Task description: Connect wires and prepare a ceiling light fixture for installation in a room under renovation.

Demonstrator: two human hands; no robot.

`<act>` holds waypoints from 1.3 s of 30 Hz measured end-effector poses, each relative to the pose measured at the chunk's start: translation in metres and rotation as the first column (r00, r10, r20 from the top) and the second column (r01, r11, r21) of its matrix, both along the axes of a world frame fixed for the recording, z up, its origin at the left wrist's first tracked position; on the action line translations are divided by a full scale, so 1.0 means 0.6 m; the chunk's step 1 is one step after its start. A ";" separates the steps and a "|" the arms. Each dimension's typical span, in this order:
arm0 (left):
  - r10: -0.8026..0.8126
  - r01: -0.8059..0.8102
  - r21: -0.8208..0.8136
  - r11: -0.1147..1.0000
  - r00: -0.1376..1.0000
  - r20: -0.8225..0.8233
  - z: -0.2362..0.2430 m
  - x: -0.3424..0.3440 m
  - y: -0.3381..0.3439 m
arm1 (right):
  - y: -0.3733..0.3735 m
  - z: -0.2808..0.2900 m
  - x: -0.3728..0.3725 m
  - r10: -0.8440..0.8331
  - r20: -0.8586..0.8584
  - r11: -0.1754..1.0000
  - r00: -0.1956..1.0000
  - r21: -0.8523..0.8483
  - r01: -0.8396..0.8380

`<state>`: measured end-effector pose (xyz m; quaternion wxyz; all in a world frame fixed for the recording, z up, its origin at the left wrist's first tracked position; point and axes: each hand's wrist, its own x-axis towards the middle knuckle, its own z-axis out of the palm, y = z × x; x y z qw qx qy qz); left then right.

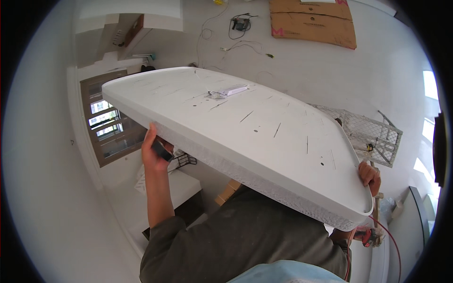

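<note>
A large white panel [264,141] with a rounded rim, slots and small holes spans the view, tilted, its thick textured side toward me. A small bag of parts [226,92] lies on its upper face. My left hand [153,151] is closed at the panel’s near long side, fingers partly hidden beneath it, with a black object [163,151] I cannot identify in it. My right hand [369,178] has its fingers curled over the rim at the right end. A red and black power tool [365,236] with a red cord shows below that end, partly hidden.
Flattened cardboard [311,26], a coiled cable with a dark device [240,23] and loose wires are at the top. A metal grid platform [377,141] is at right. A white cabinet [179,184] is below left, near a window [101,118]; a wall runs along the left.
</note>
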<state>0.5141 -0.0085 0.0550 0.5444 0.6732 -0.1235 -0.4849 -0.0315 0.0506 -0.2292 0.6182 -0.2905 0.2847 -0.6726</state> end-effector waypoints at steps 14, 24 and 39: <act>0.142 -0.118 0.078 0.990 0.845 -0.516 -0.330 0.051 0.065 | -0.108 0.327 -0.027 0.012 -0.590 0.978 0.808 0.175 0.112; 0.189 -0.196 0.088 0.977 0.594 -0.782 -0.475 -0.005 0.103 | -0.207 0.531 0.045 0.165 -0.646 0.851 0.745 0.475 0.223; -0.008 0.004 -0.007 1.000 0.643 -0.766 -0.701 -0.008 0.103 | -0.123 0.650 0.280 -0.018 -0.991 0.991 0.136 0.000 0.134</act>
